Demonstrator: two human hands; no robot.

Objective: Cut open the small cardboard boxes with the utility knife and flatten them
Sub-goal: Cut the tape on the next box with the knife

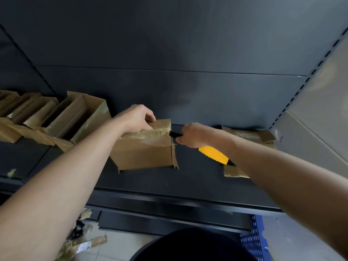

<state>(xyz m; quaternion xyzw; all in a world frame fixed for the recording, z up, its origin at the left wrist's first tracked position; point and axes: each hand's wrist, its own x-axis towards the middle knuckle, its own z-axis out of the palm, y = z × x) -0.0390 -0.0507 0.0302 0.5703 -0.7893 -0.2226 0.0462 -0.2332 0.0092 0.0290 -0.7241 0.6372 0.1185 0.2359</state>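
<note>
Dark shelf (188, 178): left hand (135, 119) grips box (145, 147), right hand (192, 135) holds knife (213, 154).

Brown cardboard box (145, 149) with glossy clear tape, utility knife (214, 154) with yellow handle and black tip, dark grey shelf (150, 185), row of brown opened boxes (56, 119), blue perforated crate (254, 240), pale floor tiles (116, 247)

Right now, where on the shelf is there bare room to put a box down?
Bare shelf runs along the front edge, before the held box. Another patch lies front left, in front of the row of opened boxes. The gap beside the flattened cardboard is crowded by the right hand and utility knife.
</note>
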